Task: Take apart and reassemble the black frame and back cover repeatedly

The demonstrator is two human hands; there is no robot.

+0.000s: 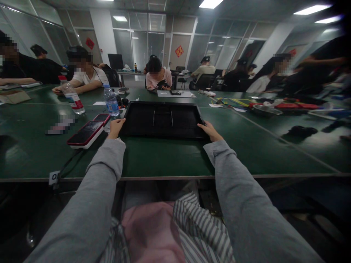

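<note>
A wide black rectangular panel (pixel 137 120) with a raised rim lies on the green table, or just above it; I cannot tell which. Two thin bright upright lines show near its middle. At the panel's left edge, my left hand (pixel 116 128) is closed, with the thumb over the rim. My right hand (pixel 210 131) grips the opposite edge in the same way, near the front right corner. The undersides of both hands' grips are hidden. Both forearms, in grey sleeves, reach forward over the table edge.
Left of the panel are a red-framed phone-like device (pixel 85 133) with a cable, a blue-labelled bottle (pixel 111 102) and a red-labelled bottle (pixel 74 100). Black items (pixel 300 131) and a red bundle (pixel 293 106) lie right on the green table (pixel 170 159). Several people sit around.
</note>
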